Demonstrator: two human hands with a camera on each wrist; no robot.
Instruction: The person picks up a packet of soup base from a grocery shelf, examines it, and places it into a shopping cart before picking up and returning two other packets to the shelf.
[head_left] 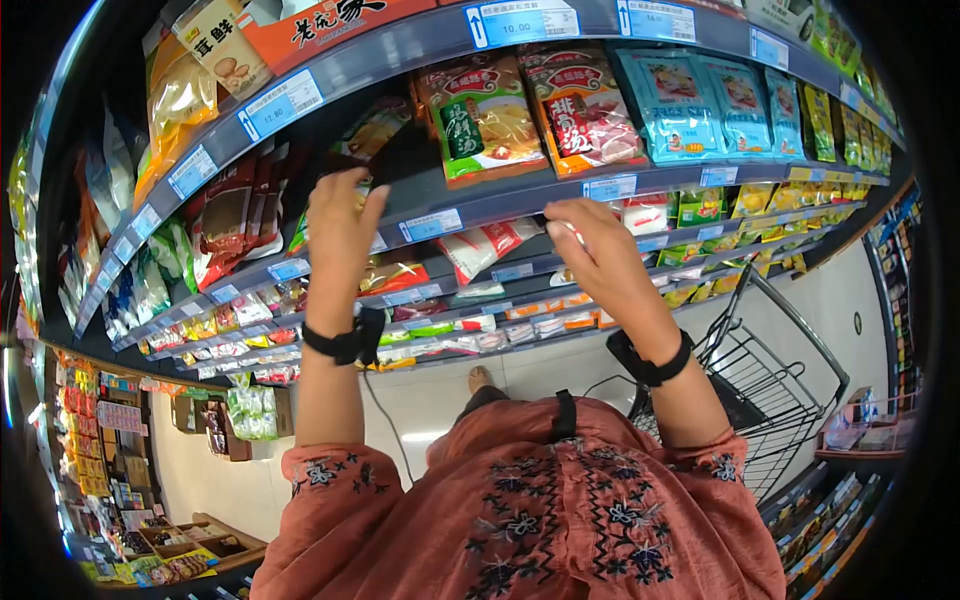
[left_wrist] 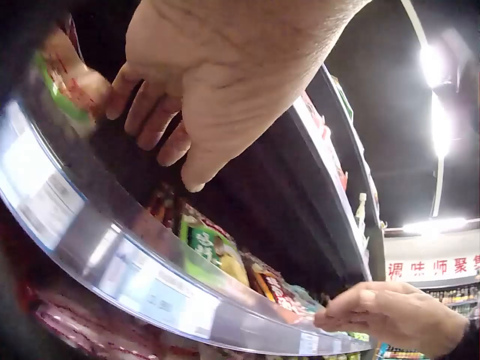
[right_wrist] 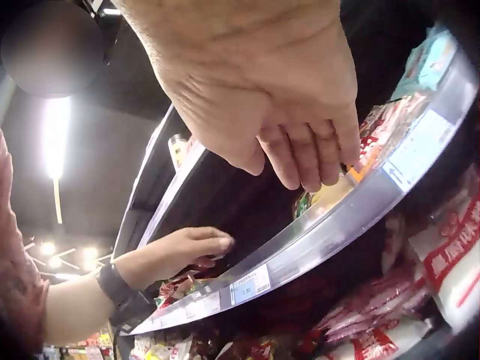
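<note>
My left hand reaches over the shelf edge, its fingers loose and holding nothing. Its fingertips are right beside a packet with a green edge in the left wrist view. In the head view a dark packet lies farther back on that shelf. My right hand is in front of the same shelf's edge, fingers relaxed and nothing in them. Just beyond it lie a red soup packet and a green and orange soup packet. In the right wrist view its fingertips overlap these packets' row.
Light blue packets stand to the right along the curved shelf, and dark red bags to the left. Price tags line the shelf edge. Lower shelves hold several rows of packets. A wire shopping cart stands at my right.
</note>
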